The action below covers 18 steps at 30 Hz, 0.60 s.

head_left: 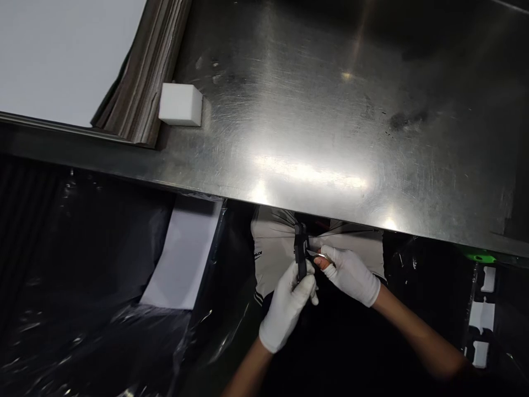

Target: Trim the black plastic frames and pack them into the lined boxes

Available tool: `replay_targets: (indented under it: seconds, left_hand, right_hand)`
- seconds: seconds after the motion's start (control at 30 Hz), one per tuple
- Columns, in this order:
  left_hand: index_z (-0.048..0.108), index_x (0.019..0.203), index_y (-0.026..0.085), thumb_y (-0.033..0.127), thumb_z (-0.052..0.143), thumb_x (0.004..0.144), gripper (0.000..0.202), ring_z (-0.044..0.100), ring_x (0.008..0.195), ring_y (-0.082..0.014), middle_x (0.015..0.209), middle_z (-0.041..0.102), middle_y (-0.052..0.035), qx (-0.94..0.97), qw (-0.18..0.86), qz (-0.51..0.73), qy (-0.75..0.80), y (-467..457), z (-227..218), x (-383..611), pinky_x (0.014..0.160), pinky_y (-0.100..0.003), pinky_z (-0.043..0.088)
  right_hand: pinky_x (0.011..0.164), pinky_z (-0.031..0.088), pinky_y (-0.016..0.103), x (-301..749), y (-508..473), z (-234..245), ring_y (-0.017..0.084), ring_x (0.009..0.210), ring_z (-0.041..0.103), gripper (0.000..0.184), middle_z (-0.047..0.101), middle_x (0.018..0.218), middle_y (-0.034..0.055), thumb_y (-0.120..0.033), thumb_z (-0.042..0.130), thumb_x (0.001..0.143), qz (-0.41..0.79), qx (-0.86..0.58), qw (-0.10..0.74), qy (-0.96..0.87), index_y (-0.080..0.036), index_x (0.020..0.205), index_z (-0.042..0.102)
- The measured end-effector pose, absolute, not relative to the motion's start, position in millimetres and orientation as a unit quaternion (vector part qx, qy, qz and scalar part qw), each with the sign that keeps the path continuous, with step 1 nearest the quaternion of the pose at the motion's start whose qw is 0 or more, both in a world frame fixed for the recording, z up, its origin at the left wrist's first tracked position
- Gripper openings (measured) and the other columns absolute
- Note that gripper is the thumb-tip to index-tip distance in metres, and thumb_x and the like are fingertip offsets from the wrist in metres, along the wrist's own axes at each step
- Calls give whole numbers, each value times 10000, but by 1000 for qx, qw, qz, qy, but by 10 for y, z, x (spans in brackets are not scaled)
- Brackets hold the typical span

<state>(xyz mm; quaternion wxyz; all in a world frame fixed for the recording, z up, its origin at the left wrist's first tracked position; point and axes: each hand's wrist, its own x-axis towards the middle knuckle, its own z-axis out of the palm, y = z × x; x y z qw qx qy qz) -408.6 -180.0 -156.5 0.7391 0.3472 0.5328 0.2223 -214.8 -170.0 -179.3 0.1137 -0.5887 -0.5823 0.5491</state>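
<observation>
My left hand, in a white glove, is closed around the lower end of a narrow black plastic-looking part. The part stands roughly upright above my lap, just below the table edge. On the other side my right hand wears a white glove with bare fingertips showing. It pinches a small knife blade, whose pointed tip is at the right side of the black part. Whether the tip touches the part, I cannot tell.
A scratched metal table spans the top of the view, its front edge just beyond my hands. On it are a white block and a stack of sheets. Black plastic bags with a white sheet lie at left; white pieces at right.
</observation>
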Motion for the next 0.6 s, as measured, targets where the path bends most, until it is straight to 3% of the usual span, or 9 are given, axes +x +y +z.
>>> replay_targets:
  seconds: [0.6]
  left_hand:
    - [577,1026,194,685,609,984,493,606,584,-147,676,586,50,347,740,225,530,-1768,-1538,-4090,699,-330,513]
  right_hand:
    - [654,421,265,-2153,-1711,-1795,161,680,608,325,670,792,6,-439,429,1124,547,-587,90,-590,-237,904,558]
